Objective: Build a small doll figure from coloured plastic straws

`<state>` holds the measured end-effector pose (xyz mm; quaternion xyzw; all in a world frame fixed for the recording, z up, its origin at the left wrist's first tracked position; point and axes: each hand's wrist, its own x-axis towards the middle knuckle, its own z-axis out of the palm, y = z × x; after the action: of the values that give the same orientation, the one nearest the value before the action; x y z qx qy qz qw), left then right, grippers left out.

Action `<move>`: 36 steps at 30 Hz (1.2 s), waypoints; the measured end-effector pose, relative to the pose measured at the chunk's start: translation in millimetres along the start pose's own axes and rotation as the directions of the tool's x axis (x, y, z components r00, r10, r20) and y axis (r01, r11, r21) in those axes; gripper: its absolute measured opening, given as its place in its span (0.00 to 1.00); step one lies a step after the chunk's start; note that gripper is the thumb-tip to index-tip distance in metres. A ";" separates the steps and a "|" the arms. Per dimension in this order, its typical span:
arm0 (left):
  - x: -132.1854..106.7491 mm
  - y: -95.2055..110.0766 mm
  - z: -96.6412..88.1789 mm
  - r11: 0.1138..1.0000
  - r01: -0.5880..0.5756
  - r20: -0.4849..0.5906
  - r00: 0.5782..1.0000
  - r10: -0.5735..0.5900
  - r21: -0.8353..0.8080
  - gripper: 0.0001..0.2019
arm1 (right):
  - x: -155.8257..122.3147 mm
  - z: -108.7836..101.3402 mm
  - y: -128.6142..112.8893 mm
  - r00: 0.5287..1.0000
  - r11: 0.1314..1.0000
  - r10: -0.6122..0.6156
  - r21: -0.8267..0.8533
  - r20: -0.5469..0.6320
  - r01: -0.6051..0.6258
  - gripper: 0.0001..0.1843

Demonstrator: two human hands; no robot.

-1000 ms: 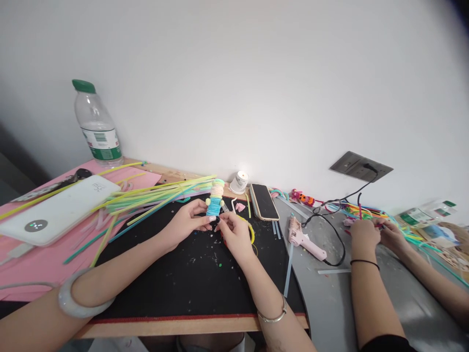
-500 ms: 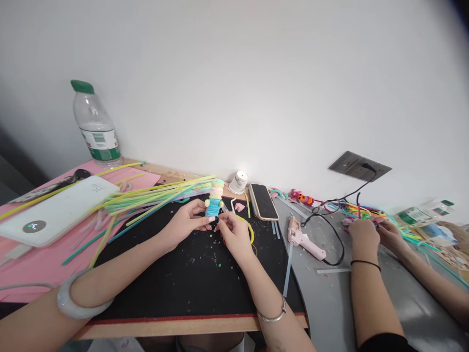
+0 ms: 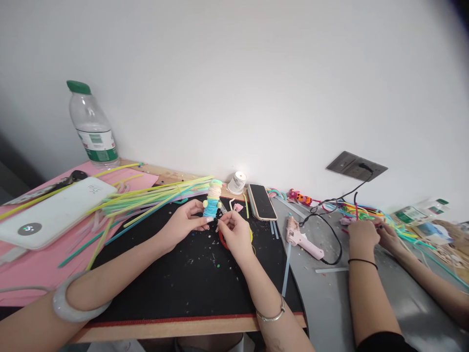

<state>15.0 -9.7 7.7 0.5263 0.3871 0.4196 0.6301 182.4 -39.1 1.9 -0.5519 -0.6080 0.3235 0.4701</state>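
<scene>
A small pipe-cleaner doll with a light green top, cream head, blue body and yellow knobs at its sides stands upright above the black mat. My left hand is closed around its lower part, thumb in front. Close beside its dark base, my right hand has thumb and fingertips pinched together; whatever lies between them is too small to make out. Under the right hand, partly covered, is a red and yellow ring-shaped thing.
Pipe cleaners lie behind my left hand, near a white power bank and bottle. A paper cup, phone and pink glue gun are toward the right. Another person's hands work at far right.
My right fingertips have shifted slightly away from the doll's base, and more of the red ring shows beneath them. The whole view has moved a little. My left hand keeps its hold.
</scene>
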 end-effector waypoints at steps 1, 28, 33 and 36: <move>0.0 -0.4 -0.1 1.000 -0.002 -0.001 1.000 0.002 0.003 0.16 | -0.1 -0.1 0.3 1.000 1.000 0.011 -0.006 -0.005 -0.011 0.06; 2.9 0.2 -1.4 0.996 -0.070 -0.247 0.967 0.056 -0.048 0.19 | -0.7 -2.0 -3.0 0.999 1.000 0.005 -0.006 0.038 -0.005 0.10; 5.0 -1.8 -3.0 0.995 -0.103 -0.274 0.957 0.097 -0.009 0.17 | 2.0 -2.6 -0.5 0.995 0.999 -0.001 0.050 -0.104 0.007 0.06; 5.6 -1.8 -4.8 0.993 -0.119 -0.284 0.951 0.119 0.016 0.18 | 3.9 -7.1 0.5 0.971 0.999 0.028 0.036 -0.238 -0.020 0.08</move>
<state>12.6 -3.0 4.9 0.4824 0.4410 0.5284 0.5419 189.4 -36.1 4.8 -0.5861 -0.5350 0.2706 0.5450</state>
